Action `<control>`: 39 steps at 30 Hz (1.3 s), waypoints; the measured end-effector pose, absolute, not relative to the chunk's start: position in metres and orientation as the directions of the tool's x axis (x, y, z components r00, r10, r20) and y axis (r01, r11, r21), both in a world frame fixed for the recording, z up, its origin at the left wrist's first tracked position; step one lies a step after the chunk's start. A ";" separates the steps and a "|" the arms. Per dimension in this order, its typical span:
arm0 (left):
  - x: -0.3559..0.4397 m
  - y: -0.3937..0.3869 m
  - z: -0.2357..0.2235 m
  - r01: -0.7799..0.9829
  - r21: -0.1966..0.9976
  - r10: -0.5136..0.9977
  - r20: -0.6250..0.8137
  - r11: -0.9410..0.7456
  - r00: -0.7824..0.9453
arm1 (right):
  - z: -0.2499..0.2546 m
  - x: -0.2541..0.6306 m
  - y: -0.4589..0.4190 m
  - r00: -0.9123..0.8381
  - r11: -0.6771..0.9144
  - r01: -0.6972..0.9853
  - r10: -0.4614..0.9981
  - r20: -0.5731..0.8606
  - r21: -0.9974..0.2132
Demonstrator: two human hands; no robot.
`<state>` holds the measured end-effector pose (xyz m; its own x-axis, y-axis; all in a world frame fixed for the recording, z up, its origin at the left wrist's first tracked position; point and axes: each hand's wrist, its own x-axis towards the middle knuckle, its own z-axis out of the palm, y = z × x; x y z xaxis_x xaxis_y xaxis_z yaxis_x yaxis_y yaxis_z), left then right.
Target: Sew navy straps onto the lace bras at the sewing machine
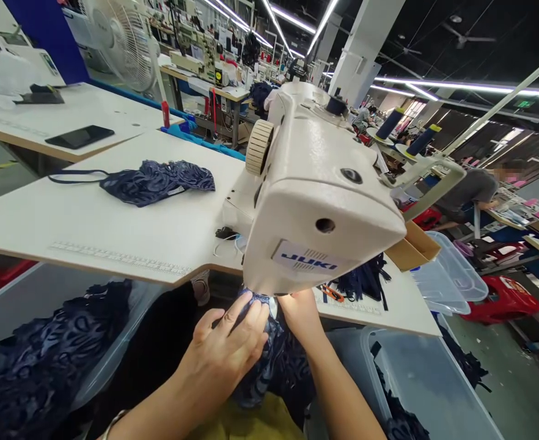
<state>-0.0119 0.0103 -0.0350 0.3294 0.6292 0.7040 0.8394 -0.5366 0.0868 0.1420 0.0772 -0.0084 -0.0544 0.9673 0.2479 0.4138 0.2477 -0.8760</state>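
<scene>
A white sewing machine (324, 201) stands right in front of me, its head leaning over my hands. Beneath the head, a navy patterned garment (263, 360) hangs down toward my lap. My left hand (233, 339) is closed on the garment's upper edge, fingertips close below the machine head. My right hand (300, 315) is at the other side of the same edge; the head hides its fingers, so its grip does not show. A small white tag (273, 307) shows between the hands. The needle area is hidden.
Another navy garment with a strap (157, 182) lies on the white tabletop (90, 226). Orange-handled snips (331, 293) and dark straps (363, 281) lie to the right. Bins with dark garments (54, 348) stand below on both sides. A phone (80, 137) rests on the neighbouring table.
</scene>
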 end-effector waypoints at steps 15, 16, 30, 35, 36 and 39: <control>-0.002 0.015 -0.020 0.851 0.105 0.611 0.741 -0.514 0.277 | -0.009 0.139 0.090 -0.175 0.375 0.366 0.927 0.333 -0.852; -0.002 0.015 -0.021 0.852 0.097 0.608 0.742 -0.514 0.282 | -0.007 0.139 0.090 -0.170 0.376 0.354 0.926 0.336 -0.857; -0.002 0.014 -0.024 0.864 0.089 0.611 0.743 -0.495 0.273 | -0.004 0.136 0.088 -0.105 0.348 0.325 0.937 0.332 -0.879; -0.002 0.014 -0.023 0.868 0.088 0.615 0.741 -0.488 0.271 | -0.002 0.136 0.086 -0.106 0.335 0.338 0.942 0.318 -0.879; -0.002 0.014 -0.023 0.869 0.083 0.613 0.741 -0.487 0.273 | -0.001 0.136 0.086 -0.107 0.331 0.346 0.944 0.314 -0.878; -0.002 0.014 -0.023 0.871 0.074 0.608 0.745 -0.486 0.276 | -0.001 0.136 0.086 -0.105 0.323 0.365 0.946 0.306 -0.873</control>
